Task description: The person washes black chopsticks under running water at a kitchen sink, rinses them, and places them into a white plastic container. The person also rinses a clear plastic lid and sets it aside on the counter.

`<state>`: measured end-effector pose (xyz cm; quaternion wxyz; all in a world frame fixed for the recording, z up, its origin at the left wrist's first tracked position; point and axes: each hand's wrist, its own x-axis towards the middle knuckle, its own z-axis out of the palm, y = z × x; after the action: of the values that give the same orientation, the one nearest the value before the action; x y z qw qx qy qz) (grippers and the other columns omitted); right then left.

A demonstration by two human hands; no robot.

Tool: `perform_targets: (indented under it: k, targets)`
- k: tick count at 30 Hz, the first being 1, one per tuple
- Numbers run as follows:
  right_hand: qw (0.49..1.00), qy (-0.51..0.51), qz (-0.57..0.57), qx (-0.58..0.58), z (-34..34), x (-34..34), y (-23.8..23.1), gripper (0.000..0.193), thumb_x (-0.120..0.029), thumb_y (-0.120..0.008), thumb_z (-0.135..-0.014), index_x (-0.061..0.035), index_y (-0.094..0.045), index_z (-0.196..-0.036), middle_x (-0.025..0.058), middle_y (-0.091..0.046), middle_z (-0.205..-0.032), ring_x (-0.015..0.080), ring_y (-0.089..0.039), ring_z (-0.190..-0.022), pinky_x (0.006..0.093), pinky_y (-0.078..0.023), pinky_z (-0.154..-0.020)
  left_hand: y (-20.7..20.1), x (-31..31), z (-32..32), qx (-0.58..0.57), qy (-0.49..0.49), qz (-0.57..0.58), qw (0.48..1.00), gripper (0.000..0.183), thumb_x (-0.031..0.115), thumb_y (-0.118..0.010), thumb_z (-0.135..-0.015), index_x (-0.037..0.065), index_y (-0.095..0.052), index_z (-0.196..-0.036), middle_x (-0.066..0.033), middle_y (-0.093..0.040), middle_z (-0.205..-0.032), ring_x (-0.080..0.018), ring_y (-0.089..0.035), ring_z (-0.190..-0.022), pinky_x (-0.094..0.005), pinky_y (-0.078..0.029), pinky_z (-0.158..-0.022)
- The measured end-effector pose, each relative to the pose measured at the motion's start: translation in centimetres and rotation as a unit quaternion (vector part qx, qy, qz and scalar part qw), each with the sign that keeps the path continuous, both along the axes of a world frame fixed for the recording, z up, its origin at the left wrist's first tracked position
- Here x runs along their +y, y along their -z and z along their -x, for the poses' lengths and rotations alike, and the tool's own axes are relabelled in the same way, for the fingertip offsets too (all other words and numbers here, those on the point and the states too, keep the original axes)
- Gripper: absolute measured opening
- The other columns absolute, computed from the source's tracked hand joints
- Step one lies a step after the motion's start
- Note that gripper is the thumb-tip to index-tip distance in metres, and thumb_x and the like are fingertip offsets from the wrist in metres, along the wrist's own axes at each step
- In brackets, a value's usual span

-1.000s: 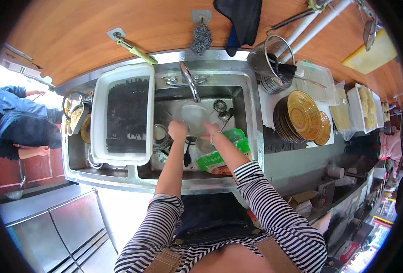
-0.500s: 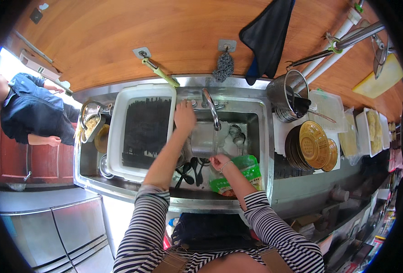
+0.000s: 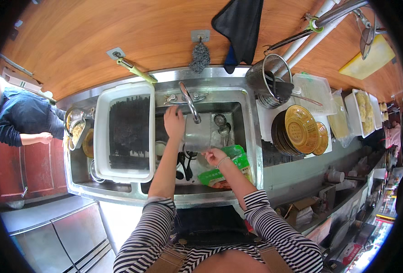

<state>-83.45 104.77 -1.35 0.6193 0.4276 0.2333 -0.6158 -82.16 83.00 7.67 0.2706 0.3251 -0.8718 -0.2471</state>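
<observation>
over sink (image 3: pixel 254 132), hands (image 3: pixel 174 122), green bag (image 3: pixel 237 156) partly hidden

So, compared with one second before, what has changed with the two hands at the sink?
The left hand has let go of the pale round item and moved away from the person, close to the left tap knob. The right hand has come slightly nearer the person; its grip is unclear. The green bag and white tub stayed.

green bag (image 3: pixel 239 157) | pale print, too small to read | red item (image 3: pixel 351 254), lower right | blurred lettering
</observation>
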Motion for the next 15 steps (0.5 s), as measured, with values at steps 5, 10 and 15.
perform_targets:
  k: [5, 10, 15]
  targets:
    - [0.986, -0.077, 0.147, 0.034, 0.6, 1.6, -2.3, 0.012, 0.001, -0.048, -0.083, 0.0053, -0.051, -0.094, 0.0077, -0.050, -0.072, 0.0053, -0.041, -0.046, 0.0144, -0.028, -0.032, 5.7, 1.5, -4.2, -0.073, 0.051, -0.649, 0.755, 0.022, 0.026, -0.055, -0.083, 0.012, -0.056, -0.100, -0.0056, -0.053, -0.097, -0.0211, -0.048, -0.089, -0.0334, -0.040, -0.071]
    - [0.974, -0.034, 0.222, 0.028, 0.5, 2.0, -1.0, 0.015, -0.003, -0.051, -0.081, 0.0004, -0.053, -0.095, 0.0077, -0.054, -0.079, 0.0123, -0.050, -0.058, 0.0228, -0.043, -0.047, 8.6, 3.4, -4.5, 0.057, 0.045, -0.698, 0.713, 0.021, 0.033, -0.054, -0.085, 0.014, -0.055, -0.090, -0.0008, -0.050, -0.082, -0.0162, -0.045, -0.071, -0.0297, -0.038, -0.059]
    - [0.974, 0.118, 0.126, 0.148, 2.6, 0.8, 1.0, 0.020, -0.013, -0.049, -0.082, -0.0029, -0.054, -0.099, 0.0074, -0.054, -0.086, 0.0142, -0.050, -0.069, 0.0269, -0.042, -0.057, 5.6, 3.7, -5.3, 0.178, -0.064, -0.774, 0.604, 0.025, 0.040, -0.055, -0.086, 0.016, -0.053, -0.079, 0.0051, -0.046, -0.065, -0.0093, -0.041, -0.051, -0.0235, -0.034, -0.043]
